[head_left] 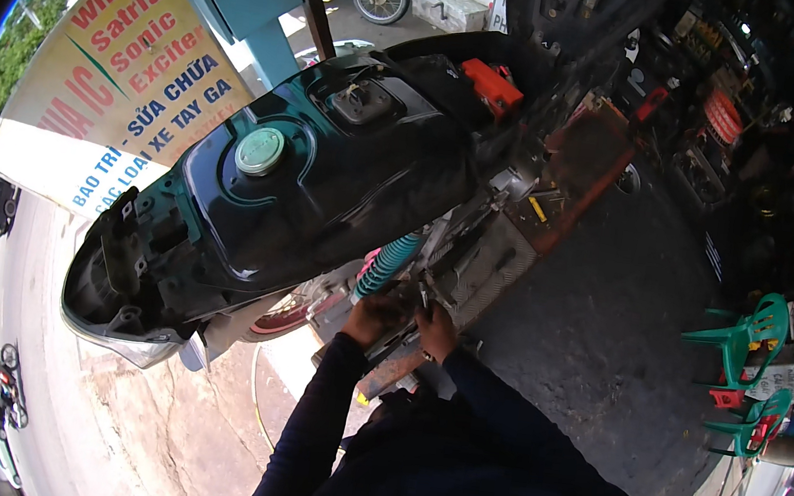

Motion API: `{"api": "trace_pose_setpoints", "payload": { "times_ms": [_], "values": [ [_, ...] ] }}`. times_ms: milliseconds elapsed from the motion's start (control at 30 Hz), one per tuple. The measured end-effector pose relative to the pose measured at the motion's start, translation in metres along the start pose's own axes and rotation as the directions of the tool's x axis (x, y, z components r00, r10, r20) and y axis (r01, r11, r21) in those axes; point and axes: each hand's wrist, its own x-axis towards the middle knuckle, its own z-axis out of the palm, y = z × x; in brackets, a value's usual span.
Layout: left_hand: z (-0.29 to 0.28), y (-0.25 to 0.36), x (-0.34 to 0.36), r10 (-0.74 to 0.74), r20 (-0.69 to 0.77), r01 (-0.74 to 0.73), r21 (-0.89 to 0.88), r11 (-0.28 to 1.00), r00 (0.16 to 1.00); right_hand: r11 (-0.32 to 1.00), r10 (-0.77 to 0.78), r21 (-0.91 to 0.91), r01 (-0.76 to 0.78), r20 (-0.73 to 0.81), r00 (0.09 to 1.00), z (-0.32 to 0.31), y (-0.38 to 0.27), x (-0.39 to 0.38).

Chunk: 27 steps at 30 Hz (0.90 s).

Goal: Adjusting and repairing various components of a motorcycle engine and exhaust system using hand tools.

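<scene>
A scooter with its rear panels off fills the middle, its dark bodywork topped by a pale green round fuel cap. Below the body runs a shock absorber with a teal spring. Close under its lower end, my left hand is curled in shadow; whatever its fingers grip is hidden. Just to the right, my right hand is closed around a slim metal tool that points up and away from me. The exact kind of tool is too small to tell.
A metal tread plate and a rusty orange-brown lift platform lie right of the scooter. A red box rests on the scooter's far end. Green plastic chairs stand at the right. Left are a large signboard and the street.
</scene>
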Motion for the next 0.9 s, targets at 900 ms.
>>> {"api": "trace_pose_setpoints", "payload": {
  "times_ms": [900],
  "values": [
    [0.046, -0.009, 0.017, 0.267, -0.402, -0.085, 0.416, 0.905, 0.876, 0.911, 0.408, 0.130, -0.391, -0.164, 0.898, -0.017, 0.127, 0.024]
  ]
}}
